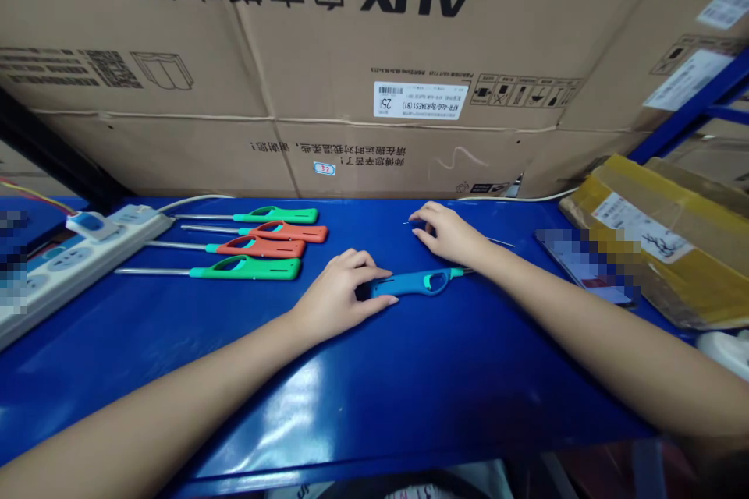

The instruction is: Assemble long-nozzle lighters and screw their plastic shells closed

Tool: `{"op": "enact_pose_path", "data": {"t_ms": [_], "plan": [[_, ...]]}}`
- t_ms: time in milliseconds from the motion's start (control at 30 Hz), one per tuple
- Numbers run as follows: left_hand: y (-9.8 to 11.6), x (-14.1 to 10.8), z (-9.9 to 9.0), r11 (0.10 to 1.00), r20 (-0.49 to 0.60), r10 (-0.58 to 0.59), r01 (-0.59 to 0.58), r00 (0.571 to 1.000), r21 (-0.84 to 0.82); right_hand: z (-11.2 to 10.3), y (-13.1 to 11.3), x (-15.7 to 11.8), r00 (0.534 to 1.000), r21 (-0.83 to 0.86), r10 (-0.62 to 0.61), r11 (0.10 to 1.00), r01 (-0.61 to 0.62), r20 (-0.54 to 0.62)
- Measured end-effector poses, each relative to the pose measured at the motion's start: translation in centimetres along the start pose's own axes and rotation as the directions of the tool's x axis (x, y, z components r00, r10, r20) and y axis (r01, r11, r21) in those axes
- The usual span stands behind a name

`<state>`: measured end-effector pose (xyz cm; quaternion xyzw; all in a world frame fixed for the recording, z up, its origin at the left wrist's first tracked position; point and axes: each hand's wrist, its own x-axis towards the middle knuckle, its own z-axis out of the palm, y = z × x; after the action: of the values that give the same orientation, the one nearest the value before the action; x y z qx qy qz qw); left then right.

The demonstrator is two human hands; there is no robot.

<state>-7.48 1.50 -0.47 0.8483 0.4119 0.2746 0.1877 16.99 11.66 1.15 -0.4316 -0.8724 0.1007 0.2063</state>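
Note:
My left hand (342,292) grips the butt end of a blue long-nosed lighter (409,282), thumb on its near edge and fingers on the far edge. The lighter lies on the blue tabletop, its nozzle pointing right and partly hidden by my right forearm. Just beyond it, my right hand (441,232) is low over the table, thumb and forefinger apart. A thin metal piece (501,242) shows past my right wrist, and a small tip appears between the fingertips; whether they are one thing is hidden.
Several green and orange long-nosed lighters (251,268) lie in a row at left, nozzles toward a white power strip (126,234). A phone (585,265) and a yellow-taped carton (661,226) are at right. A large cardboard box (328,93) stands along the back.

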Motion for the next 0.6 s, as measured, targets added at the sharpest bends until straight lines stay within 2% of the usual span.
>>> {"op": "enact_pose_path", "data": {"t_ms": [133,267,433,600], "plan": [[0.0,0.0,0.0,1.0,0.021,0.012,-0.012,1.0,0.0,0.9,0.3,2.2,0.998,-0.021,0.056,0.998,-0.055,0.013],[0.2,0.0,0.0,1.0,0.039,0.02,-0.02,0.999,0.016,1.4,0.1,3.1,0.996,-0.022,0.087,0.996,-0.086,0.021],[0.4,-0.2,-0.1,0.998,0.061,0.04,-0.042,0.997,0.046,1.6,-0.4,3.0,0.993,0.035,0.114,0.993,-0.114,0.015],[0.3,-0.3,0.0,0.995,0.059,0.068,-0.072,0.996,0.067,0.9,-1.1,2.0,0.982,0.194,0.186,0.964,-0.181,-0.01]]}}
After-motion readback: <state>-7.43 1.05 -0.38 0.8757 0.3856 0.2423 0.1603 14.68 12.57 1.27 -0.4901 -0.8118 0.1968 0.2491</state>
